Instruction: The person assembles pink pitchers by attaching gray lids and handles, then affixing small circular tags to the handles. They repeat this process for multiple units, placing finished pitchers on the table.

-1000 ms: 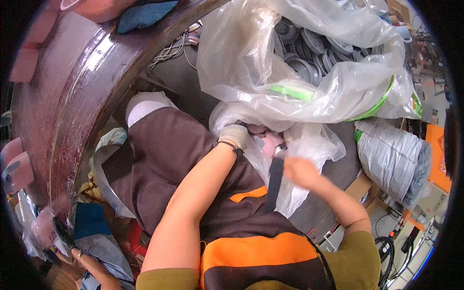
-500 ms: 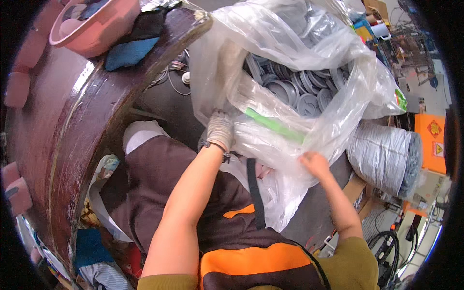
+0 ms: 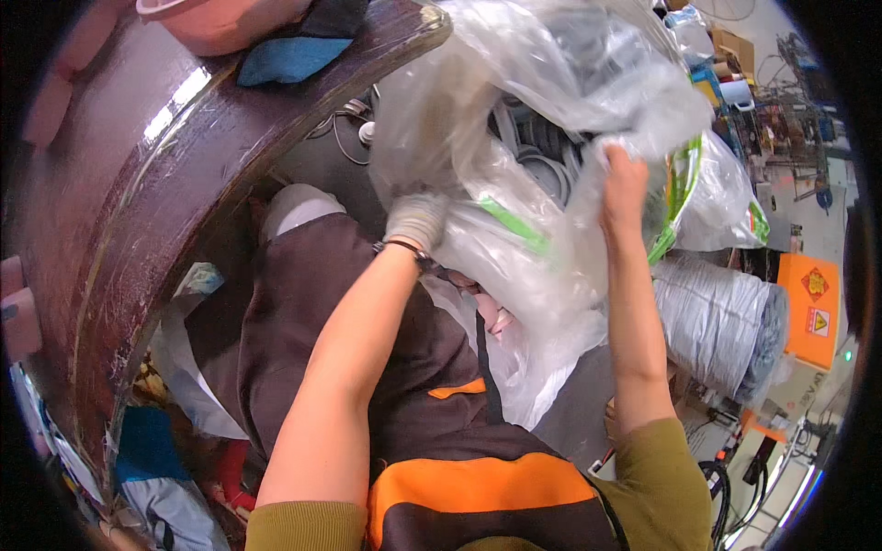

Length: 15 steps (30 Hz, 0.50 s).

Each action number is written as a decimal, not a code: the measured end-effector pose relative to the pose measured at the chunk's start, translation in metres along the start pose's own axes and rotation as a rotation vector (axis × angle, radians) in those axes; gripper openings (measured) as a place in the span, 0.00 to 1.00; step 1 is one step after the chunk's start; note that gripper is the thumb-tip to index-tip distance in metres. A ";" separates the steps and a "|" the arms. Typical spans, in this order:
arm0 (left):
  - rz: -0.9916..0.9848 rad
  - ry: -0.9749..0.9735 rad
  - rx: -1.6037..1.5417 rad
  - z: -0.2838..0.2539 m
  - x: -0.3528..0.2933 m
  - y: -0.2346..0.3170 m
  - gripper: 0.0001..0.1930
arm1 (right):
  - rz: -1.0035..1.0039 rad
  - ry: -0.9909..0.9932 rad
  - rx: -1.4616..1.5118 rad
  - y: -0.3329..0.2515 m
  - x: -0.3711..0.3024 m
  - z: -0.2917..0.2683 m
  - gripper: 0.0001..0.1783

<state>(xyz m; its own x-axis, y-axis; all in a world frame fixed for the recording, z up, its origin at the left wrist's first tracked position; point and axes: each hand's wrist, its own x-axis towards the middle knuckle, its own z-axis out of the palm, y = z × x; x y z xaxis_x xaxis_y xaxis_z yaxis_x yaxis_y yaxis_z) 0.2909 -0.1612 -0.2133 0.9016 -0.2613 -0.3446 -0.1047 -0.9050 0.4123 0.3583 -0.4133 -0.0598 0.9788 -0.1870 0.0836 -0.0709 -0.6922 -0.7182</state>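
Observation:
A large clear plastic bag stands in front of me with its mouth partly folded over. Inside show several grey round plastic pieces, like lids, partly hidden by the film. My left hand, in a pale knitted glove, grips the bag's left side; plastic and motion blur cover some of its fingertips. My bare right hand is closed around a bunched piece of the bag's rim on the right. A green strip runs across the near side of the film between both hands.
A dark wooden table curves along the left, bearing a pink basin and a blue cloth. Right of the bag lies a silver-wrapped roll beside an orange box. Small pink pieces show beneath the bag's near edge.
My right hand has moved up and away from me, pulling the bag's right rim inward over part of the opening. My left hand stays at the left side.

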 end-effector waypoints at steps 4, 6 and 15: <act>-0.141 0.047 0.084 -0.011 -0.016 -0.013 0.23 | -0.112 -0.117 0.174 -0.062 -0.088 0.022 0.17; -0.306 -0.324 -0.049 -0.034 -0.011 -0.005 0.27 | -0.075 -0.345 0.191 -0.039 -0.099 -0.004 0.18; 0.237 -0.047 0.110 0.010 -0.011 0.029 0.34 | 0.522 0.249 -0.292 0.336 -0.101 -0.376 0.32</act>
<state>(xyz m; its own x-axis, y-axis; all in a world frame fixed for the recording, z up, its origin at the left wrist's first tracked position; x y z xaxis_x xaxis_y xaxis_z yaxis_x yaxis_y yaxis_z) 0.2732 -0.1883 -0.2060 0.8261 -0.4836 -0.2892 -0.3582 -0.8469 0.3932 0.1636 -0.8895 -0.0497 0.7299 -0.6822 -0.0432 -0.6095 -0.6210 -0.4928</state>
